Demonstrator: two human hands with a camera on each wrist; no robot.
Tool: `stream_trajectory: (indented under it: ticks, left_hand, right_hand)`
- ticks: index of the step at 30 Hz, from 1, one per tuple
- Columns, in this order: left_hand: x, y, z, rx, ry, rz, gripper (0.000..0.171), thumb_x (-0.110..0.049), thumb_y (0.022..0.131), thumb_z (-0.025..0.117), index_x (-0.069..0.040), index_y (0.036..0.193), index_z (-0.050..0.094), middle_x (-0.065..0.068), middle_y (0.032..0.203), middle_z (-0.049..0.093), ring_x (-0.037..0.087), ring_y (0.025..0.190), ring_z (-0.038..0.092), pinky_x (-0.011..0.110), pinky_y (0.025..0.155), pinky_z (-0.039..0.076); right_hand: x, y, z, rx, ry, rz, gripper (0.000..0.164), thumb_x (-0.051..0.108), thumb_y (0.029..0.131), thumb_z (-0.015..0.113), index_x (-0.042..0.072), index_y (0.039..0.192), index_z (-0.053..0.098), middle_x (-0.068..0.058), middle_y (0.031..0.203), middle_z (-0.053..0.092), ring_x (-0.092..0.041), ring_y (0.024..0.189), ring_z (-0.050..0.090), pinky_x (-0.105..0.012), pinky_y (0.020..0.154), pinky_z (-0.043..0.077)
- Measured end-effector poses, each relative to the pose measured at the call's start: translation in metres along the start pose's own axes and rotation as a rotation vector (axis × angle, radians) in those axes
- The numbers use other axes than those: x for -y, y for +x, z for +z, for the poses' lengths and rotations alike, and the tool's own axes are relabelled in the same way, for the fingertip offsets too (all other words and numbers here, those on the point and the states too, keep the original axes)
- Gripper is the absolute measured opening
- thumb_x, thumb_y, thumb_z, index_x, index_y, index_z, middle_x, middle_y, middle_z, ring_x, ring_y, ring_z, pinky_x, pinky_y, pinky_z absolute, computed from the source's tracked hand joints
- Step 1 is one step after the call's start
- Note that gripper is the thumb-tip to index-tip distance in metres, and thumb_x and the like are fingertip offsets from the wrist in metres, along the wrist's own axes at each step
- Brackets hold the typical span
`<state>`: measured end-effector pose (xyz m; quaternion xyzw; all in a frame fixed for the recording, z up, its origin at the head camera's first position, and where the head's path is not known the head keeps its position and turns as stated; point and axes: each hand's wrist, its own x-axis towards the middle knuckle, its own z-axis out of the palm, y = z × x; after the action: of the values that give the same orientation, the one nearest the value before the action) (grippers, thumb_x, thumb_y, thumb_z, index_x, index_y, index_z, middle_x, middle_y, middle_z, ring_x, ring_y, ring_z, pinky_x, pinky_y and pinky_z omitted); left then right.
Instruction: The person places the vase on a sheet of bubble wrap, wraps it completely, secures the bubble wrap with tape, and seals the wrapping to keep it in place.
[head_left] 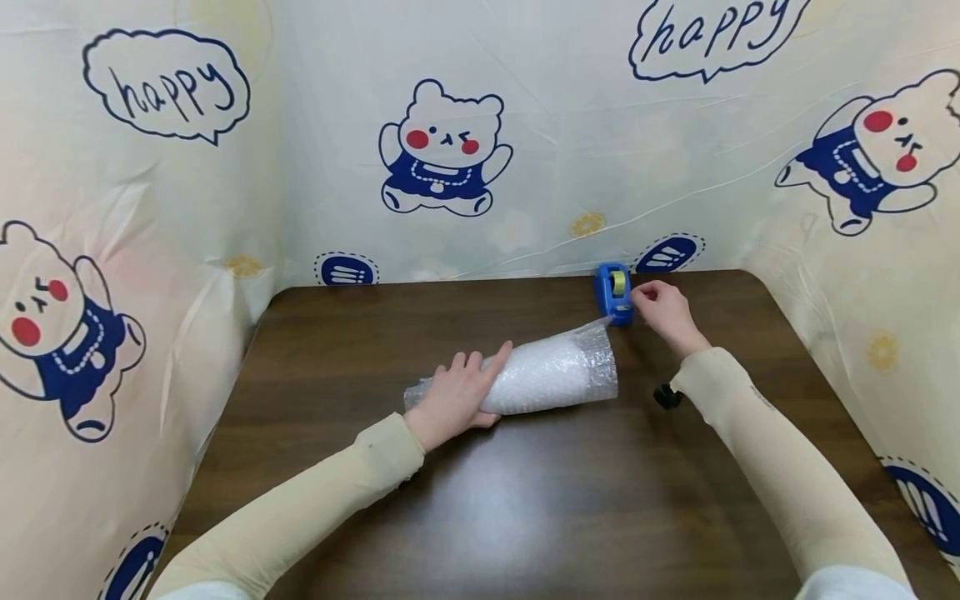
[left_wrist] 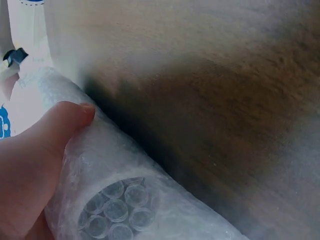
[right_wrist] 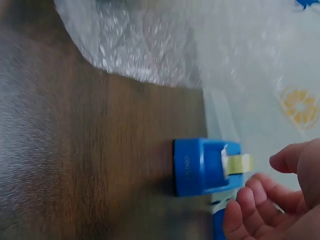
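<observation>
A roll-shaped bundle in clear bubble wrap lies on the brown table, tilted slightly up to the right. My left hand grips its left part, fingers over the top and thumb along the near side. In the left wrist view, round clear shapes show on the wrapped surface near the thumb. Beyond the bundle's right end stands a blue tape dispenser with a yellowish roll of tape. Just right of it is my right hand, its fingers loosely bent. A gap separates thumb from fingers in the right wrist view.
Behind the brown table and along both sides hangs a pale printed curtain. The dispenser stands close to the table's back edge. A small black device sits under the right wrist.
</observation>
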<state>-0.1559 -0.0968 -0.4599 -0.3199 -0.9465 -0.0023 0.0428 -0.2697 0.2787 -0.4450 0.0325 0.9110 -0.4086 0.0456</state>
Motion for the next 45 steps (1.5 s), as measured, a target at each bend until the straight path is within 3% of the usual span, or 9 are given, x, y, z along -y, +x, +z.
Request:
stream_trajectory:
  ticks: [4,9,21,27,35,40,45]
  left_hand:
    - [0.001,0.001,-0.002,0.014,-0.006,0.013,0.109,-0.058,0.083,0.082,-0.012,0.165,0.026,0.019,0.114,0.062,0.035,0.098,0.063,0.043,0.061,0.055]
    - [0.001,0.002,-0.003,0.025,-0.012,0.03,0.109,-0.059,0.083,0.081,-0.011,0.164,0.027,0.019,0.113,0.062,0.035,0.098,0.063,0.041,0.06,0.055]
    - [0.004,0.003,-0.002,0.01,-0.008,0.035,0.111,-0.058,0.082,0.082,-0.013,0.165,0.025,0.019,0.112,0.062,0.035,0.098,0.063,0.041,0.061,0.054]
    - [0.001,0.002,0.0,-0.009,-0.015,0.036,0.111,-0.056,0.081,0.084,-0.012,0.165,0.026,0.02,0.112,0.062,0.037,0.097,0.063,0.043,0.061,0.054]
    - [0.001,0.002,0.002,-0.006,0.014,0.017,0.112,-0.057,0.081,0.084,-0.014,0.165,0.025,0.018,0.112,0.061,0.035,0.095,0.061,0.041,0.061,0.053]
    - [0.001,0.001,0.003,-0.009,0.01,0.014,0.111,-0.057,0.081,0.083,-0.014,0.166,0.025,0.019,0.113,0.061,0.035,0.096,0.061,0.042,0.062,0.053]
    - [0.001,0.0,0.005,-0.01,-0.006,0.01,0.111,-0.057,0.082,0.083,-0.015,0.166,0.024,0.02,0.114,0.06,0.036,0.096,0.06,0.043,0.064,0.054]
  right_hand:
    - [-0.009,0.008,0.002,0.024,0.009,0.083,0.054,0.037,0.109,0.046,-0.009,0.136,0.055,-0.028,0.122,0.061,-0.036,0.1,0.063,-0.047,0.093,0.054]
    - [-0.015,0.014,0.005,0.069,0.045,0.131,0.055,0.037,0.109,0.048,-0.011,0.133,0.058,-0.028,0.123,0.061,-0.029,0.097,0.062,-0.045,0.095,0.054]
    - [-0.011,0.022,0.003,0.135,0.166,0.245,0.054,0.035,0.109,0.052,-0.009,0.141,0.053,-0.025,0.135,0.055,-0.034,0.118,0.053,-0.047,0.108,0.047]
    - [-0.011,0.022,0.0,0.148,0.229,0.269,0.055,0.034,0.108,0.054,-0.011,0.141,0.052,-0.025,0.135,0.053,-0.035,0.119,0.051,-0.048,0.11,0.044]
    - [-0.003,0.021,-0.002,0.122,0.255,0.308,0.055,0.036,0.106,0.057,-0.009,0.139,0.054,-0.019,0.124,0.057,-0.028,0.106,0.053,-0.039,0.096,0.051]
    - [0.003,0.02,0.007,0.085,0.388,0.375,0.052,0.03,0.108,0.055,-0.006,0.145,0.047,-0.016,0.123,0.055,-0.019,0.094,0.056,-0.025,0.079,0.055]
    - [0.005,0.019,0.02,0.01,0.502,0.386,0.048,0.03,0.109,0.052,0.0,0.146,0.047,-0.013,0.121,0.054,-0.011,0.084,0.061,-0.024,0.079,0.057]
